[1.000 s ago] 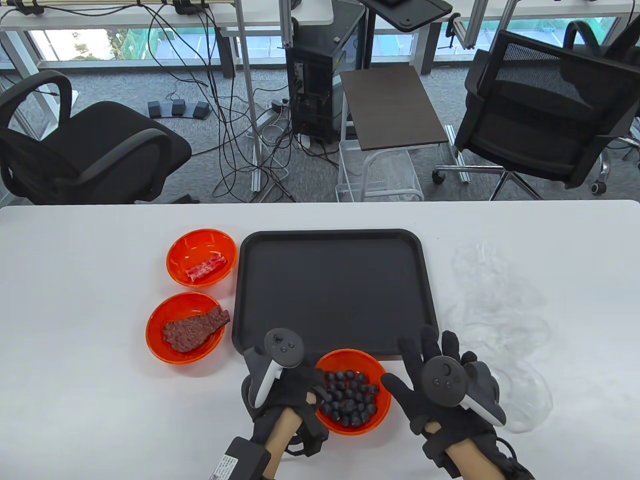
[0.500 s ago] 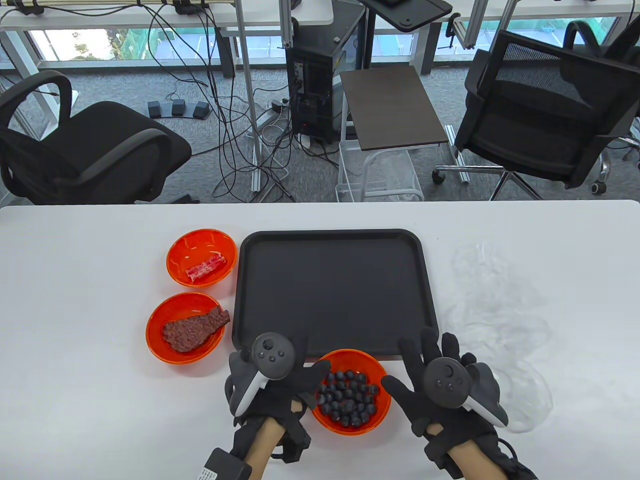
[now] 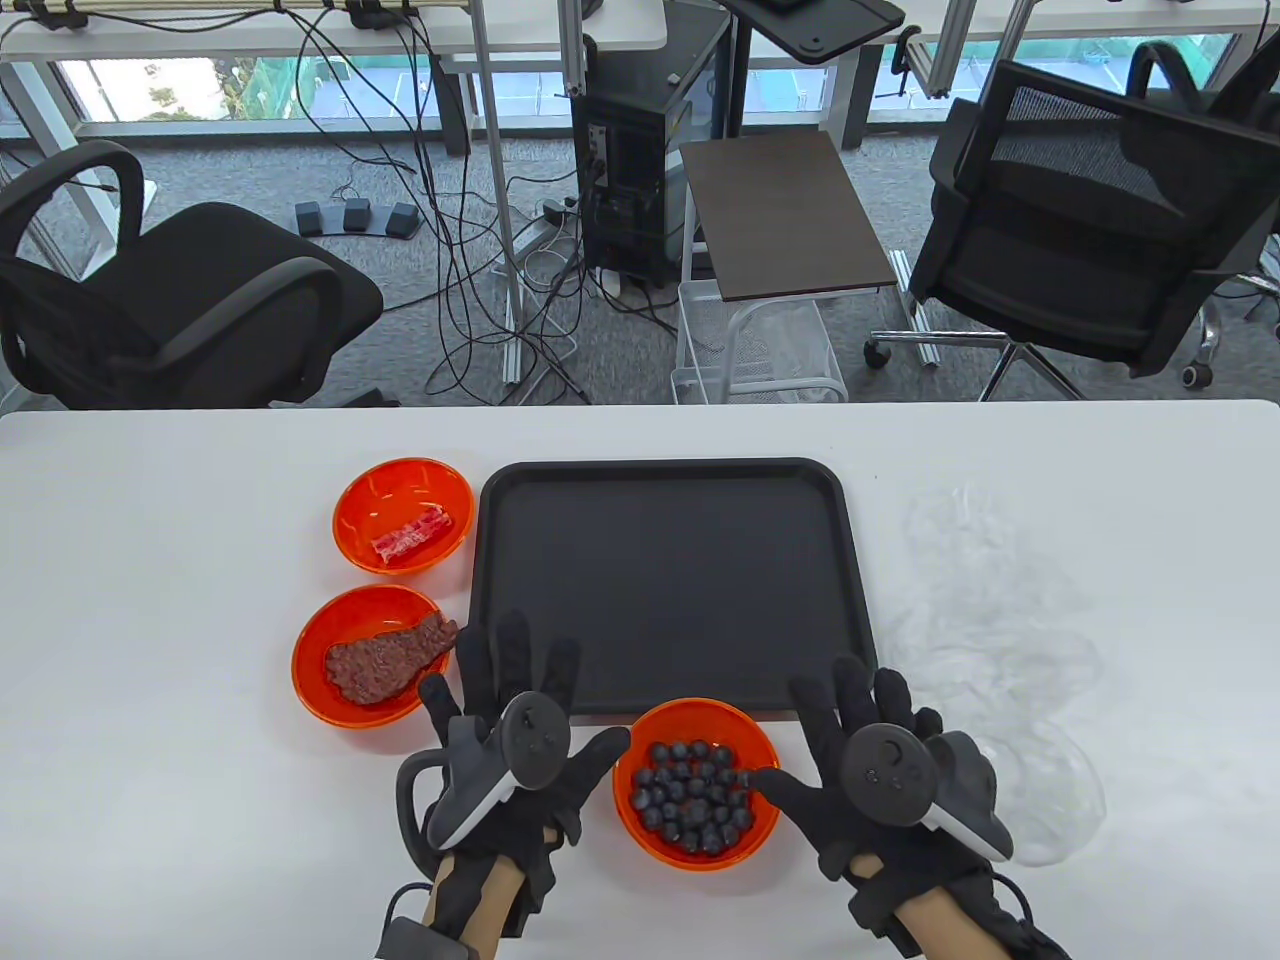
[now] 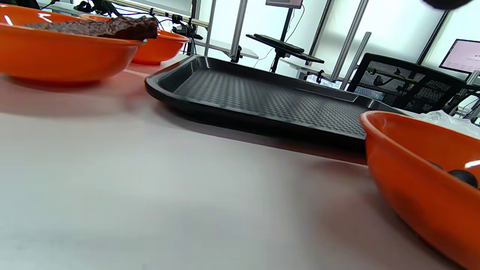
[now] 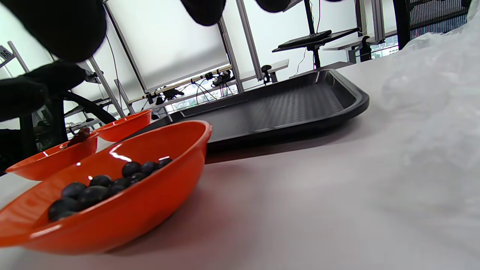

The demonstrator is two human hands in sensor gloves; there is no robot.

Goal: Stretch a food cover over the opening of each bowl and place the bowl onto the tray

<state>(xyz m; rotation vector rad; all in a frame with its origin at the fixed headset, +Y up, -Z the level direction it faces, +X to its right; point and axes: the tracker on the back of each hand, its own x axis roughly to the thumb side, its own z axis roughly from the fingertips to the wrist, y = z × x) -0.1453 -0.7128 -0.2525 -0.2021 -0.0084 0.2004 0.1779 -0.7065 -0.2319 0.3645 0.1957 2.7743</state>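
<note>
Orange bowl of blueberries (image 3: 696, 782) sits on the table (image 3: 160, 700) between both hands (no readable writing anywhere). Left hand (image 3: 510, 735) and right hand (image 3: 865, 765) lie flat, fingers spread, holding nothing. Tray (image 3: 665, 585) lies just beyond them, clear covers (image 3: 990, 640) beside the right hand.

Two office chairs (image 3: 170, 290), side table (image 3: 790, 215), floor cables (image 3: 470, 290)

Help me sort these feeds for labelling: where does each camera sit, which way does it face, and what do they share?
Table view: high, looking down; both hands, left hand and right hand, flank the blueberry bowl.
Left wrist view: low at table level, facing the tray; only a fingertip at the top edge.
Right wrist view: low, facing the same bowl and tray; dark fingers on top.
Shared: tray, all three orange bowls.
</note>
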